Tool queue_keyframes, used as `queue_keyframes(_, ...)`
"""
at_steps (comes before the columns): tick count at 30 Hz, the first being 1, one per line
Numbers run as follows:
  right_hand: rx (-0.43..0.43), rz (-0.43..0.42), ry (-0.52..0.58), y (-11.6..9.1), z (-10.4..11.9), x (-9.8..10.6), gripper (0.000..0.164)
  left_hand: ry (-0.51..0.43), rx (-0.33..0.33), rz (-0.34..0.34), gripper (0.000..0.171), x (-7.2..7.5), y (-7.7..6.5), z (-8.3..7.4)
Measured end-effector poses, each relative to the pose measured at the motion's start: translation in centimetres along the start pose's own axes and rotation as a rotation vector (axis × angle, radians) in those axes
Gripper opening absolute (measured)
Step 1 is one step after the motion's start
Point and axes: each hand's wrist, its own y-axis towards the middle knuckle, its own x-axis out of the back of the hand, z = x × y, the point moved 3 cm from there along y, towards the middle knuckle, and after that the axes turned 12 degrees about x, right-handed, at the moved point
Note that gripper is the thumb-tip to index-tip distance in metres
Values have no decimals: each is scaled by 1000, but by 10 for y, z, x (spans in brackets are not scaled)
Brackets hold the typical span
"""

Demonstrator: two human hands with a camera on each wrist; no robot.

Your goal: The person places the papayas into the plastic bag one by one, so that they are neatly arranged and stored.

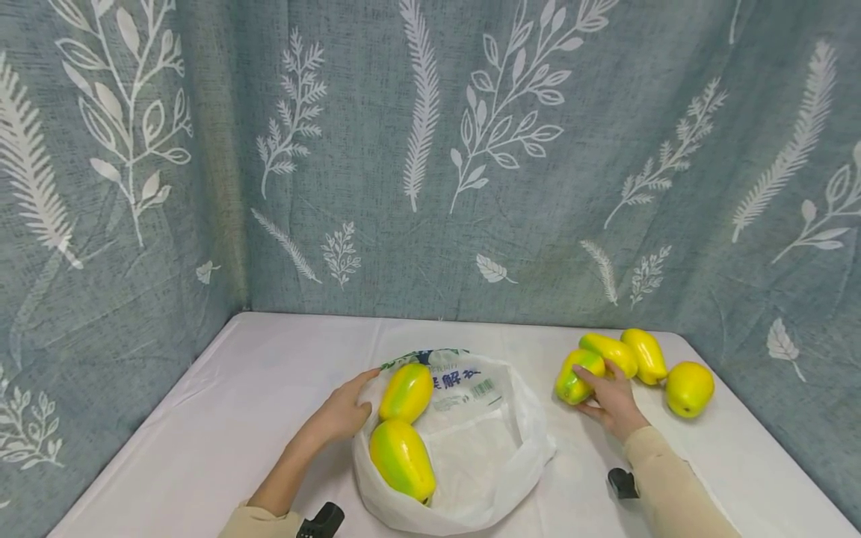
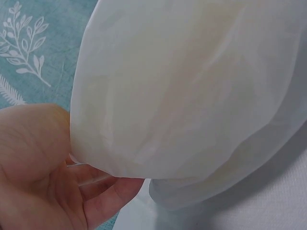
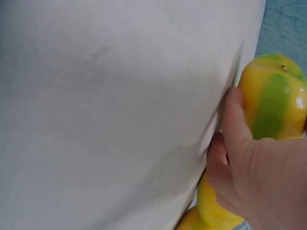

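Note:
A white plastic bag (image 1: 464, 456) with printed lettering stands wide-mouthed on the table, with two yellow-green papayas (image 1: 406, 392) in its left side. My left hand (image 1: 344, 407) holds the bag's left edge; in the left wrist view the bag wall (image 2: 182, 96) hides part of the fingers. To the right of the bag, my right hand (image 1: 612, 396) grips another papaya (image 1: 575, 373) between thumb and fingers. That papaya (image 3: 271, 96) also shows in the right wrist view, the fingers lying along its side next to the tabletop.
Beyond my right hand lie two more papayas, one behind the held one (image 1: 610, 353) and one farther right (image 1: 644, 355). A rounder yellow fruit (image 1: 689, 388) sits near the table's right edge. A patterned blue-grey curtain (image 1: 430, 246) closes off the back and sides.

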Motion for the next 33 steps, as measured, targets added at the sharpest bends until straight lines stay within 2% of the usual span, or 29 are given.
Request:
queue_keyframes(5,-6,27,27,-1,4,0,98,0,-8,-4,53,0,0,0)
queue_keyframes(10,-7,39,8,-2,9,3,97,9,-9,-6,53,0,-1,-2)
queue_keyframes(17,35,106,-9,-5,20,3,96,-3,-21,1,53,0,-2,-1)
queue_keyframes(33,94,154,-75,-12,45,0,92,5,-7,4,54,1,-2,0)
